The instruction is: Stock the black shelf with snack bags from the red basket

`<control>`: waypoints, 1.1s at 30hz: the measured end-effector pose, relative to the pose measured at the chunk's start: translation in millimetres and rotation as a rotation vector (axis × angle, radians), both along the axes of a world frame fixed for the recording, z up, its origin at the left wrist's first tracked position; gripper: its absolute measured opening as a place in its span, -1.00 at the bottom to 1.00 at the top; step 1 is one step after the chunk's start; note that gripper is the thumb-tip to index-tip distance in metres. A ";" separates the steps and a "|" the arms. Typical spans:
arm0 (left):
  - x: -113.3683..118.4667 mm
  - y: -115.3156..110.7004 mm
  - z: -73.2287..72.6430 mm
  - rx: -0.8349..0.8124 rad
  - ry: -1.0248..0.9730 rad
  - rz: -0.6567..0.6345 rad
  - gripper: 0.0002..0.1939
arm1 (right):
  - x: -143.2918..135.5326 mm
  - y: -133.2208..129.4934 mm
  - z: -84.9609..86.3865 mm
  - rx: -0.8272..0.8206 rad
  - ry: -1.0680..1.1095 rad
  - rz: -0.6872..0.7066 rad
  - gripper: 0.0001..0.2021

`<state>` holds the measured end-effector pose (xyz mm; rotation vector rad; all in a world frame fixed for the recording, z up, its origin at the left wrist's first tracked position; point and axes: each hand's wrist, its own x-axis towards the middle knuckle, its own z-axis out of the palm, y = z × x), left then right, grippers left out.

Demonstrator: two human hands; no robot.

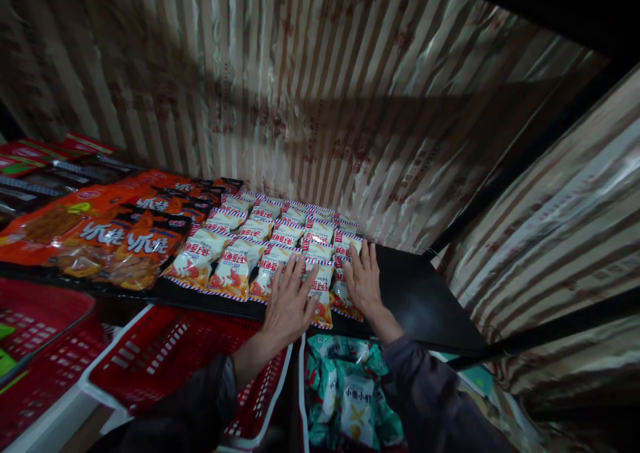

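Observation:
Several white and orange snack bags (233, 266) with striped edges lie in overlapping rows on the black shelf (420, 293). My left hand (289, 303) rests with fingers spread over bags at the front of the rows. At the right end of the rows, my right hand (364, 280) lies along the outermost bags, its fingers stretched out. Neither hand is wrapped round a bag. The palms hide parts of the bags beneath and beside them.
Orange and black snack bags (123, 240) fill the shelf's left part. Below stand a red basket (175, 353) and another basket holding green snack bags (350, 390). Striped sheeting (300, 93) hangs behind, and a dark frame bar (550, 330) crosses at right.

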<state>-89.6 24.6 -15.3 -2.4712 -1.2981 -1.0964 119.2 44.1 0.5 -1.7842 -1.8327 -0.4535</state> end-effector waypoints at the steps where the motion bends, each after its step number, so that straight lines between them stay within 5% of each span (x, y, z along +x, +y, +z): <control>1: 1.2 8.7 9.5 -0.033 0.018 0.026 -0.46 | -0.9 9.5 4.1 -0.020 -0.009 0.009 -0.50; 6: 17.7 66.4 45.3 -0.248 0.161 0.100 -0.44 | 3.2 52.1 14.8 -0.060 0.122 -0.082 -0.47; 12: 40.3 116.0 57.3 -0.380 0.278 0.119 -0.41 | 44.6 92.0 3.0 -0.154 0.475 -0.166 -0.36; 24: 50.0 134.7 64.0 -0.454 0.390 0.098 -0.41 | 40.2 102.0 8.5 -0.286 0.568 -0.055 -0.33; 33: 45.6 166.8 67.5 -0.442 0.340 0.181 -0.39 | 79.3 124.6 15.7 -0.247 0.889 -0.118 -0.38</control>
